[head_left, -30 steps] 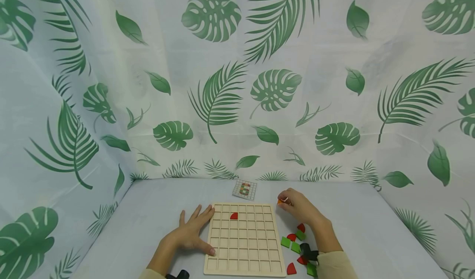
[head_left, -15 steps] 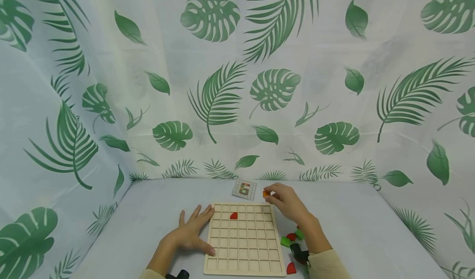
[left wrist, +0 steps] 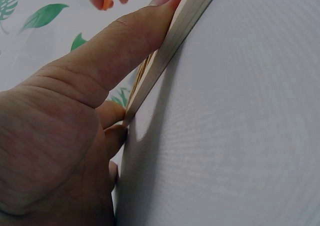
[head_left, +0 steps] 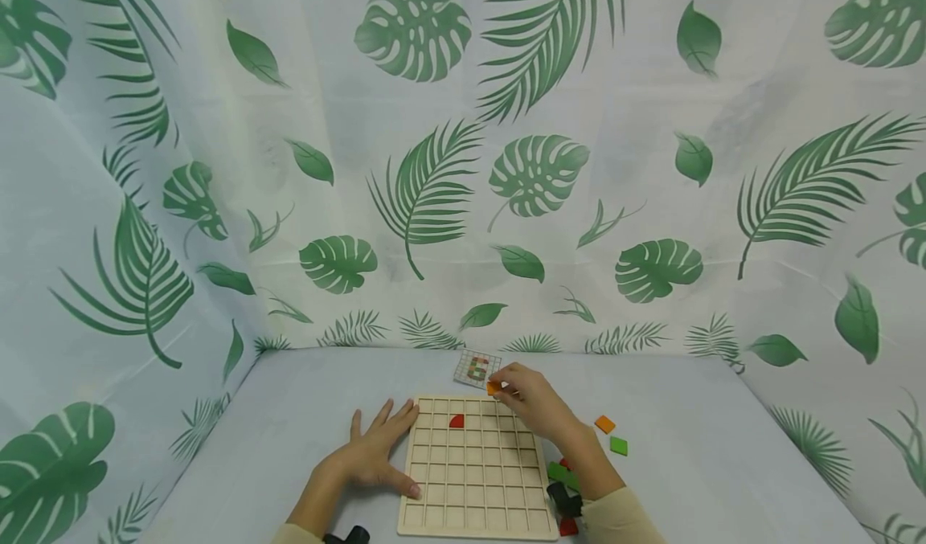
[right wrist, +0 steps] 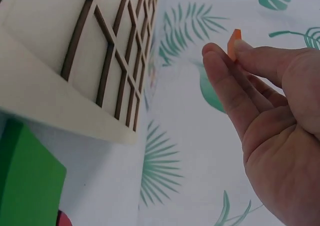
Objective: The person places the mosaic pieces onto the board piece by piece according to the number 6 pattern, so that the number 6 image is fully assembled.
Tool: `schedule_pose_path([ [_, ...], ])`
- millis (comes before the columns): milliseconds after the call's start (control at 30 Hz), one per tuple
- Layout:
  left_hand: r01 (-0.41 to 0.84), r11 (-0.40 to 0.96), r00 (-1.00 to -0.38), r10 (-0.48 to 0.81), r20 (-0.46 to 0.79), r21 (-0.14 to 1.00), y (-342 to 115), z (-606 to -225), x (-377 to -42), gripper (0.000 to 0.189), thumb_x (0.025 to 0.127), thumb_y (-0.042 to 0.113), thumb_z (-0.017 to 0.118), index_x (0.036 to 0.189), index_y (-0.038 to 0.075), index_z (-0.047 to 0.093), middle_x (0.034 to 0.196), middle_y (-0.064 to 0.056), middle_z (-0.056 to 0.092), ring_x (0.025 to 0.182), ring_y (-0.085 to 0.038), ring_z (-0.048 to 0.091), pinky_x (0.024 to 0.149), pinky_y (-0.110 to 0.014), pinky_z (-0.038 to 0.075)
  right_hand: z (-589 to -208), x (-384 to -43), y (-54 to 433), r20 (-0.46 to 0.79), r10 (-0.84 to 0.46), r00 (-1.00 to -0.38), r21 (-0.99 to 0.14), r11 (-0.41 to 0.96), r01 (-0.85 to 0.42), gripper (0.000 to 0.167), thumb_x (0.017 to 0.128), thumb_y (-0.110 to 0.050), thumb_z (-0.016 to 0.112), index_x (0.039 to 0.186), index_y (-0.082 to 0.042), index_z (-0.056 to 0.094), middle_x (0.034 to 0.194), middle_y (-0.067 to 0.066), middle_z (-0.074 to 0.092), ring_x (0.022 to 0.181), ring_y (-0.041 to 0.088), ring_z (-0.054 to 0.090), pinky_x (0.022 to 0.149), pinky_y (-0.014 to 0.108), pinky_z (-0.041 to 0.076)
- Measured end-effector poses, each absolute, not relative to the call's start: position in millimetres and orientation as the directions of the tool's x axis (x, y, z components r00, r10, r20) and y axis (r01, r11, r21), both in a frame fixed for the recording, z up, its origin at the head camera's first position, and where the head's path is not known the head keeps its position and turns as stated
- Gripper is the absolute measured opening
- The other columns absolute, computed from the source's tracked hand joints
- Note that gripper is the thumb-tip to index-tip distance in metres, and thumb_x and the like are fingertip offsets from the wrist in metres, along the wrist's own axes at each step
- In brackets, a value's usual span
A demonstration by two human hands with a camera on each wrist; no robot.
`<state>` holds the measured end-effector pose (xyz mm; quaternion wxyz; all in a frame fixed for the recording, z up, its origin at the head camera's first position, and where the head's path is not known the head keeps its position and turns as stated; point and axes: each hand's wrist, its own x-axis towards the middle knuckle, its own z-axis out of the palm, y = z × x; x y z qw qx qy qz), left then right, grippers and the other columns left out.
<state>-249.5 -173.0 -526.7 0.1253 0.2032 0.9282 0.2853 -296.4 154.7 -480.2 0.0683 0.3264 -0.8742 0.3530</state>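
Observation:
My right hand (head_left: 534, 402) pinches an orange square tile (head_left: 494, 387) between thumb and fingers, above the far edge of the wooden grid board (head_left: 473, 474). In the right wrist view the orange tile (right wrist: 234, 44) stands on edge between thumb and fingertips. My left hand (head_left: 372, 451) rests with spread, straight fingers along the board's left side, its thumb over the rim; the left wrist view has the thumb (left wrist: 115, 51) lying on the board's edge. One red quarter-round tile (head_left: 457, 421) sits in a cell of the second row.
A small pattern card (head_left: 475, 369) showing a coloured 6 lies behind the board. To the right lie an orange tile (head_left: 604, 424), a green tile (head_left: 618, 446) and several green and red pieces partly hidden by the right wrist. A leaf-print curtain (head_left: 463, 206) closes the back.
My right hand has moved left with the orange tile, from right of the board to over its far edge. An orange and a green tile now show behind the forearm. The left hand stays put.

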Motion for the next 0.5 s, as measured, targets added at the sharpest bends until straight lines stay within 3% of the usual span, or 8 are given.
schedule_pose_path([
  [267, 0.307, 0.753, -0.887, 0.448, -0.112, 0.582, -174, -528, -250, 0.134, 0.062, 0.066, 0.091, 0.166, 0.014, 0.025, 0.176, -0.009, 0.015, 0.162, -0.043, -0.001, 0.112, -0.081, -0.021, -481, -295, 146, 0.351, -0.555, -0.755, -0.503, 0.568, -0.651, 0.023, 0.098, -0.004, 0.069, 0.12, -0.005, 0.074, 0.112, 0.007, 0.069, 0.096, 0.021, 0.07, 0.079, 0.027, 0.061],
  [500, 0.304, 0.749, -0.887, 0.448, -0.112, 0.589, -173, -529, -249, 0.133, 0.062, 0.065, 0.091, 0.166, 0.013, 0.026, 0.176, -0.009, 0.015, 0.162, -0.044, -0.001, 0.112, -0.081, -0.021, -479, -293, 140, 0.341, -0.558, -0.757, -0.514, 0.564, -0.647, 0.023, 0.095, -0.004, 0.073, 0.119, -0.006, 0.075, 0.109, 0.005, 0.069, 0.095, 0.018, 0.069, 0.077, 0.026, 0.059],
])
